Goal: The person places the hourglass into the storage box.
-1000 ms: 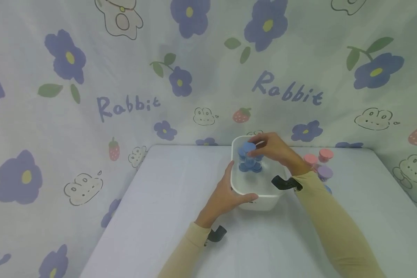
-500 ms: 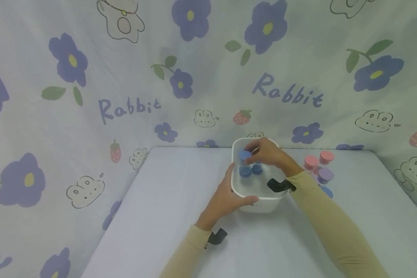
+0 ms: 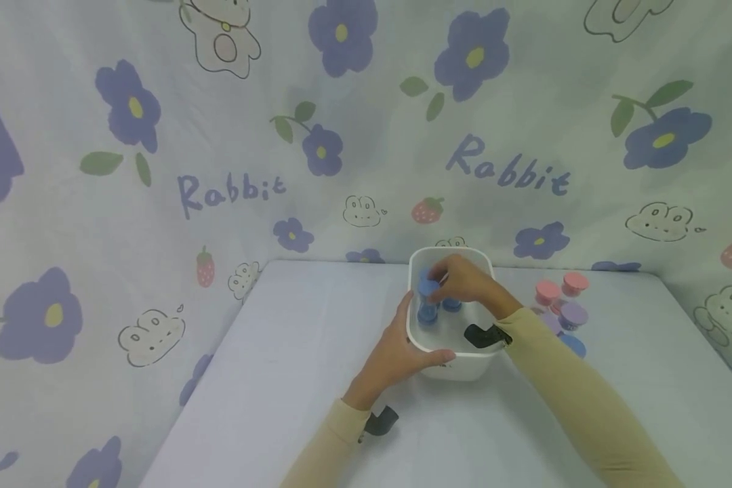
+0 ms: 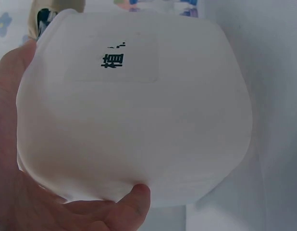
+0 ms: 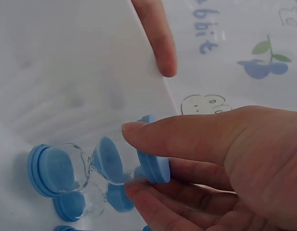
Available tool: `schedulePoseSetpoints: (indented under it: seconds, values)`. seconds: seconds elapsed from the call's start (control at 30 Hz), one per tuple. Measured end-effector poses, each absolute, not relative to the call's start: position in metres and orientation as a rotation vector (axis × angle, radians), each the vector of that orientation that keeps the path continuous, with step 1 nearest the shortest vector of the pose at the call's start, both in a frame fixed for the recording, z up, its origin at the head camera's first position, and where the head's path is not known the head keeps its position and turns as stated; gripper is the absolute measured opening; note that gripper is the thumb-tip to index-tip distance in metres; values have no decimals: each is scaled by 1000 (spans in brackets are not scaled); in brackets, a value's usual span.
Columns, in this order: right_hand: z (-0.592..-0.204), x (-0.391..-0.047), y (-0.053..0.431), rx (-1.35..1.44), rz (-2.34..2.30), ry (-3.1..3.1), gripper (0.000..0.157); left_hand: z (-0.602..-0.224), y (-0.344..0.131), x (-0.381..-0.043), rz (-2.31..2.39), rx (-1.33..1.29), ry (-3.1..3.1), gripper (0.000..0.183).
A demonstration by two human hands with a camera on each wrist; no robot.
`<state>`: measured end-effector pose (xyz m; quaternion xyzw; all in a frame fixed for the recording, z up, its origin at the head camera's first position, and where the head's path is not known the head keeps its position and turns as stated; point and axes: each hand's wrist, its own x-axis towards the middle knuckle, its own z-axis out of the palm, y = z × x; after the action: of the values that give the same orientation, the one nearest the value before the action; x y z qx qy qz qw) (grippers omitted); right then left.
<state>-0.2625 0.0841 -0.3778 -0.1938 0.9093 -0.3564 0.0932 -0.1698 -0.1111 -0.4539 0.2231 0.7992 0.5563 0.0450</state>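
Observation:
My left hand [image 3: 395, 349] grips the near left corner of a white plastic bin [image 3: 463, 369], with the thumb over the front rim and the fingers along the left side. Inside the bin, my right hand [image 3: 463, 279] pinches the top cap of an hourglass [image 5: 71, 166] with blue caps and blue sand. That hourglass stands upright near the bin's left wall. Close beside it is another blue hourglass [image 5: 71, 204], and more blue caps show partly under my right hand. The left wrist view shows the bin's outer wall [image 4: 163, 120] with dark printed lettering.
Right of the bin, partly behind my right forearm, stand several more hourglasses: pink ones [image 3: 547, 291], a purple one [image 3: 573, 314] and a blue one [image 3: 574, 344]. A patterned cloth [image 3: 366, 122] hangs behind the white table [image 3: 280, 379].
My right hand has lowered the hourglass toward the near left of the bin, beside the others. The left hand keeps its hold on the bin.

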Motion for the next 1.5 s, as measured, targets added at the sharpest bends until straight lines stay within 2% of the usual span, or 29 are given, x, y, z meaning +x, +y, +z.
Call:
schedulePoseSetpoints:
  seconds: [0.57, 1.5]
  values:
    - [-384, -262, 77, -567, -942, 2765, 51, -453, -111, -169, 1658, 650, 2482, 124]
    - [-390, -262, 75, -478, -850, 2786, 53, -454, -112, -169, 1672, 686, 2479, 119]
